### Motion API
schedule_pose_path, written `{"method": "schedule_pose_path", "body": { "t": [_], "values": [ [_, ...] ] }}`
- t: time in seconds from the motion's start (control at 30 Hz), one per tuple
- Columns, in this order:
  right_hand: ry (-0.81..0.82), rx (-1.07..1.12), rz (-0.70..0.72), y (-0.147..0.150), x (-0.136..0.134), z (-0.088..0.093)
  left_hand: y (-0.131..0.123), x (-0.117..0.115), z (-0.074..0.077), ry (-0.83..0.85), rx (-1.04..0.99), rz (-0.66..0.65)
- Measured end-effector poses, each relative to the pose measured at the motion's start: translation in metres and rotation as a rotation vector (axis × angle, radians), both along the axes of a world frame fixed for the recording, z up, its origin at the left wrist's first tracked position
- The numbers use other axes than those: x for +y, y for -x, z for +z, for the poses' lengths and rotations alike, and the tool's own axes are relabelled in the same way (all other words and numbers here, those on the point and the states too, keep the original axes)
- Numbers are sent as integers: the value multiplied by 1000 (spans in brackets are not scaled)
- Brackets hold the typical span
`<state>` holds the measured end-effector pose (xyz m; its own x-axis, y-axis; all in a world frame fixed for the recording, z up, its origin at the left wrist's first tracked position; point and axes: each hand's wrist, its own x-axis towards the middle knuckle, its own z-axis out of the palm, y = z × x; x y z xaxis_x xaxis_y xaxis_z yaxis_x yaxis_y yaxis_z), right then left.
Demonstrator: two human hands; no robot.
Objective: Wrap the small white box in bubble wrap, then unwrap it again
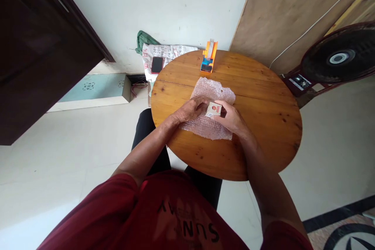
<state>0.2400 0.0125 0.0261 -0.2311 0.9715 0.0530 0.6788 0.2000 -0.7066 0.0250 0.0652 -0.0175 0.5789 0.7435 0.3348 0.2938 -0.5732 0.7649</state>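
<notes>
A small white box with a red round mark is held in my right hand, thumb on its near side and fingers at its far side. Under both hands a sheet of clear bubble wrap lies spread on the round wooden table. My left hand rests on the bubble wrap just left of the box, its fingers loosely bent and apart. Whether those fingertips touch the box is hard to make out.
An orange and blue tape dispenser stands at the far edge of the wooden table. Left of the table, a phone lies on a printed white sack. A large dark fan-like object stands at the right.
</notes>
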Motion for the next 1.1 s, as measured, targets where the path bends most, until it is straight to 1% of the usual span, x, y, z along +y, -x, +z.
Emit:
{"method": "schedule_pose_path", "body": {
  "t": [0.13,0.23,0.4,0.63,0.77,0.93,1.1],
  "values": [
    [-19,-68,-4,-2,-1,1,0,2,-3,-50,4,-14],
    [-42,-108,-28,-1,-2,-1,-1,3,-1,-85,3,-24],
    [-64,-35,-43,1,0,-8,-2,1,3,-92,-33,-70],
    [-49,-38,-17,-2,2,-11,-3,1,5,-73,26,-21],
    [-49,-47,-25,0,1,-11,-2,-1,6,-85,28,-20],
    [-47,-57,-21,2,-1,-8,-2,-4,12,-38,-12,-31],
    [-5,-56,-13,-4,-3,-4,-3,-9,16,41,-58,7]
  ]
}}
